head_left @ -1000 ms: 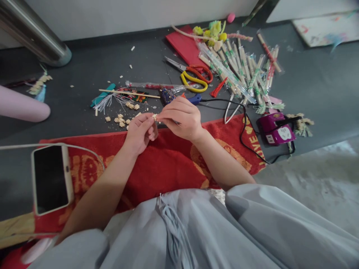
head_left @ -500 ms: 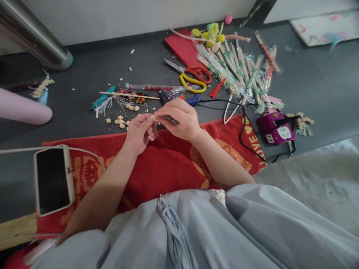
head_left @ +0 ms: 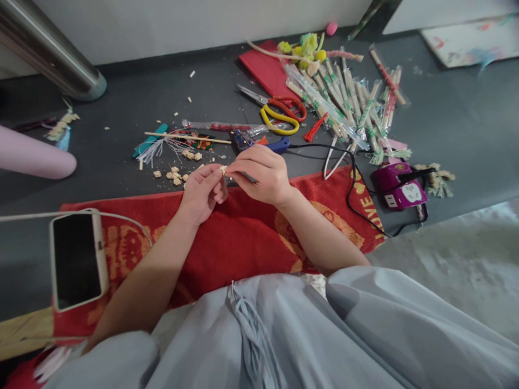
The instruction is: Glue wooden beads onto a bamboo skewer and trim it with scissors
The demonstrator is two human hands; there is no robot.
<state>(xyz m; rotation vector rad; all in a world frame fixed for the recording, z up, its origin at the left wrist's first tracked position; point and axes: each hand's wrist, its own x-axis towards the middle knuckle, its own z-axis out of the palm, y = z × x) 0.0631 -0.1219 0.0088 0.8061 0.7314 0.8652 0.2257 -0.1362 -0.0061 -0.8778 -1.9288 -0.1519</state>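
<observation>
Little has shifted: my left hand (head_left: 203, 190) and right hand (head_left: 263, 174) stay pinched together on the small tan piece (head_left: 223, 169) between their fingertips, more tan bits (head_left: 175, 174) lying just left, nearer my left hand.

Dark grey floor (head_left: 466, 124) fills most of the frame, kind of matte, with a bunch of little pale crumbs scattered across the middle-left part. Along the top runs a plain white wall (head_left: 182, 21) with a dark baseboard strip (head_left: 162, 56) where it meets the floor. Upper left corner has a shiny metal post (head_left: 48, 51) coming down at an angle onto a round foot. Lower right there's a lighter, mottled grey-white surface (head_left: 458, 265), can't tell what it's made of. Light is soft and even, with no hard shadows.
</observation>
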